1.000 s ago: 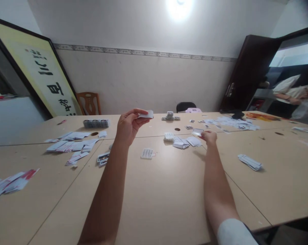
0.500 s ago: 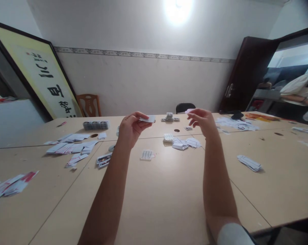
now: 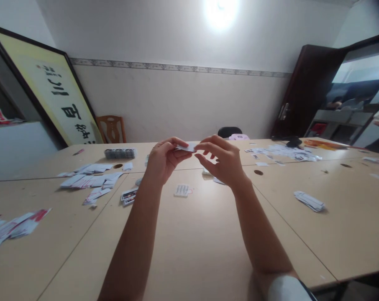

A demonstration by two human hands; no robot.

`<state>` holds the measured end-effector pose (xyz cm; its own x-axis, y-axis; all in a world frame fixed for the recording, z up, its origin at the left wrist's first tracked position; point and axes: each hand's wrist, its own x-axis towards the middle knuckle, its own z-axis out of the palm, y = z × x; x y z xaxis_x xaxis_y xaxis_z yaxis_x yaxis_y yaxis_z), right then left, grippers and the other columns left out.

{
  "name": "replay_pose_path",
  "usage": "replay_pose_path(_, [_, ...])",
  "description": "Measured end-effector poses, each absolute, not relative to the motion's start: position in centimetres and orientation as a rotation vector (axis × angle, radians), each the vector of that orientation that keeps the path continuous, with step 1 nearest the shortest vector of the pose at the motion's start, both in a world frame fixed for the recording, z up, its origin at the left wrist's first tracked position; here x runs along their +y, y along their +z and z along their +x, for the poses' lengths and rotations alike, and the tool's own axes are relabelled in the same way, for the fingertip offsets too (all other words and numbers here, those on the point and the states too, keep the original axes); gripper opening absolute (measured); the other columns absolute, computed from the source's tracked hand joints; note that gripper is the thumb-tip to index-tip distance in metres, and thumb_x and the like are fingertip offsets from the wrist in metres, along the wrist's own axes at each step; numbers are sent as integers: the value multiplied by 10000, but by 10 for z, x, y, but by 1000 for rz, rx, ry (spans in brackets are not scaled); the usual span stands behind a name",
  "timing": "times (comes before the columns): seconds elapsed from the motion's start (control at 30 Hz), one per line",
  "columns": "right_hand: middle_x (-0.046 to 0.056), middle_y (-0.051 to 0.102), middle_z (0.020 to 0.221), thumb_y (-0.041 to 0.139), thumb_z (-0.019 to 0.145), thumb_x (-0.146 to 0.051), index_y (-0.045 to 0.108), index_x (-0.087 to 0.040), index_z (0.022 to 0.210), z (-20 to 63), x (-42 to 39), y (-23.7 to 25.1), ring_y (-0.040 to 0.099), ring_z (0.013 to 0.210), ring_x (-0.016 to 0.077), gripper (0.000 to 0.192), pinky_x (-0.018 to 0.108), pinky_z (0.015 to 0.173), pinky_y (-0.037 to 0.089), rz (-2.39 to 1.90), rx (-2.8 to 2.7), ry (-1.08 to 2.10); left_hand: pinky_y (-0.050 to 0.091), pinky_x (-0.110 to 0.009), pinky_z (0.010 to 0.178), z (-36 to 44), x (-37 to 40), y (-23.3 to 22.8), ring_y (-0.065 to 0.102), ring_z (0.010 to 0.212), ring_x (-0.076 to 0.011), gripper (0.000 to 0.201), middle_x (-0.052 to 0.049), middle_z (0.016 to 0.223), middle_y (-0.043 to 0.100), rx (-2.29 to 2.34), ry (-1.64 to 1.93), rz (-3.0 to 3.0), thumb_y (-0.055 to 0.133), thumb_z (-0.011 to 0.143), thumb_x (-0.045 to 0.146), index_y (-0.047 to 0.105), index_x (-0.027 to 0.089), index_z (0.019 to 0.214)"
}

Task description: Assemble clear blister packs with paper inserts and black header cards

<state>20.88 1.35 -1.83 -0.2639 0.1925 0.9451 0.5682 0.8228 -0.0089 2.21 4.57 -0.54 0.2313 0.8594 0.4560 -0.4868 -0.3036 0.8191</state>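
Above the wooden table (image 3: 208,234), my left hand (image 3: 164,158) pinches a small white card (image 3: 187,147) between thumb and fingers. My right hand (image 3: 222,161) has come up beside it, and its thumb and forefinger touch the right end of the same card. Both hands hover over the table's middle. A single white packet (image 3: 182,190) lies on the table just below them. A small heap of white cards (image 3: 219,180) is mostly hidden behind my right hand.
Loose cards lie spread at the left (image 3: 89,182) and at the near left edge (image 3: 14,225). A dark stack (image 3: 119,153) stands at the back; more cards (image 3: 286,151) are scattered far right; a small pile (image 3: 309,201) lies right. A framed calligraphy board (image 3: 51,96) leans left; a doorway is open right.
My right hand left the heap of cards, rose, and swung left to meet the card held in my left hand. The person in the doorway has moved almost out of view.
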Motion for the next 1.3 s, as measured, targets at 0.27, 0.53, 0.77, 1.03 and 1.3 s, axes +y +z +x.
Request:
replay_pose_path(0.27, [-8,720,916,590,974,-178,709,-242,923,208,18,-20,672,749,113,144,263,628,545,-527,-1801,-427,610,-344,793,23,46,-7,722,643,-167,264,-60,686,699,402,1370,1272,476,803,100,724,119,714])
replay_pose_path(0.53, [-5,711,926,557,979,-206,709,-261,939,209,17,-19,654,732,117,167,274,627,547,-583,-1846,-292,605,-348,791,23,46,-6,724,640,-175,265,-68,692,704,408,1351,1251,475,805,105,722,114,711])
replay_pose_path(0.77, [-2,688,929,543,965,-204,700,-255,925,209,17,-17,638,705,109,170,269,635,551,-597,-1856,-207,601,-339,792,23,48,-7,741,688,-186,250,-81,724,727,409,1343,1272,490,806,131,729,120,735])
replay_pose_path(1.03, [-12,678,855,591,903,-149,715,-221,866,209,16,-14,633,679,89,148,233,588,516,-553,-1831,-38,601,-325,768,21,47,-7,746,689,-193,241,-82,728,732,410,1327,1309,499,805,143,731,119,742])
replay_pose_path(1.3, [-9,691,845,632,879,-195,723,-219,834,209,16,-14,678,690,107,104,237,560,516,-644,-1757,212,590,-307,753,20,43,-4,756,722,-211,262,-111,736,738,416,1323,1356,487,803,146,735,111,727])
